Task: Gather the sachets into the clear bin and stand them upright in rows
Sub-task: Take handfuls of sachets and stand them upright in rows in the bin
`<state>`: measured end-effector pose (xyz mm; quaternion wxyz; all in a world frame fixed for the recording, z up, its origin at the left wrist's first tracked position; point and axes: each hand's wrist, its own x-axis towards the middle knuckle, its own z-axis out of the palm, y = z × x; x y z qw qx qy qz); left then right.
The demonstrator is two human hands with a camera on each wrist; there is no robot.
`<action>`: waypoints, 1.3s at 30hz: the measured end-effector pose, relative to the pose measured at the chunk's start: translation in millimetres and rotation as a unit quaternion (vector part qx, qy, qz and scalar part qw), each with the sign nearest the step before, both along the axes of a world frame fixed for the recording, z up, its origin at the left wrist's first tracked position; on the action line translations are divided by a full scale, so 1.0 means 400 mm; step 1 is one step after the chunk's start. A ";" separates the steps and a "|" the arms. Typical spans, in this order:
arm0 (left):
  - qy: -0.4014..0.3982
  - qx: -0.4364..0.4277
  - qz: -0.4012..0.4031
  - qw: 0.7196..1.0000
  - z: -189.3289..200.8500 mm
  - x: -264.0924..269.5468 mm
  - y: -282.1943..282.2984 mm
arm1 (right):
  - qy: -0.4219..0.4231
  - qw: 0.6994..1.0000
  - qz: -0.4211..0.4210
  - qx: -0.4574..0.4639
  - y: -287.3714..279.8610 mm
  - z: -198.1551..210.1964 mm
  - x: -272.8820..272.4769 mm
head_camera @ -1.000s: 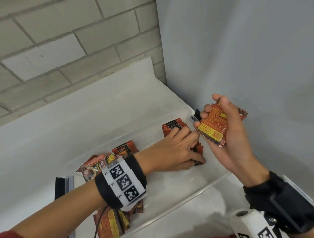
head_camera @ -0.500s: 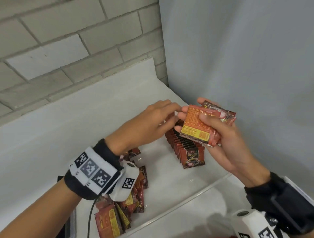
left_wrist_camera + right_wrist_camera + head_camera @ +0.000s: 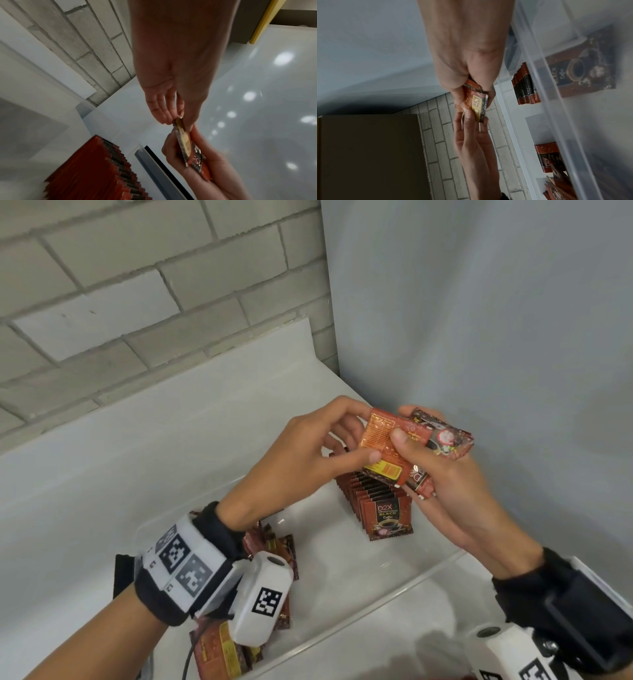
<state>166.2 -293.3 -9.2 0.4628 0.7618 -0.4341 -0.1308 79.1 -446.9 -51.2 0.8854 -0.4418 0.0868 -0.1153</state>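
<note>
The right hand (image 3: 455,484) cradles a small fanned stack of glossy red-and-orange foil coffee sachets (image 3: 442,443), thumb curled over the printed backs and fingers closed beneath; the left hand (image 3: 308,460) pinches the near end of the top orange-backed sachet (image 3: 380,446) between thumb and fingertips (image 3: 164,115), its remaining fingers loosely bent; both hands hover above the far right corner of the clear plastic bin (image 3: 376,607), which sits in the corner of the white counter (image 3: 102,474) where the grey brick wall (image 3: 137,285) meets the plain grey wall (image 3: 496,320).

The step in hand looks to be peeling one sachet off the stack; it would go best if the right thumb eased just enough to let only the top one slide, and the left pinch stayed near the sachet's edge so it can be turned label-forward and set down vertically.

Directly below the hands, a row of standing red sachets (image 3: 376,501) leans along the bin's right end, its front label facing the person; the new one likely belongs against that front face. A loose heap of sachets (image 3: 274,546) lies at the bin's left end, partly hidden by the left wrist, so much of the task seems to remain.
</note>
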 end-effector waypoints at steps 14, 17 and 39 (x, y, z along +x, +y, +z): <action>-0.046 -0.060 -0.053 0.996 -0.004 0.028 0.025 | 0.052 0.988 0.140 0.044 0.001 0.002 -0.006; -0.049 -0.051 -0.050 0.996 -0.008 0.026 0.026 | 0.063 0.987 0.148 0.028 0.003 0.014 -0.014; 0.129 -0.028 -0.002 0.991 0.019 -0.001 0.008 | 0.002 0.997 0.033 0.063 0.003 0.008 -0.001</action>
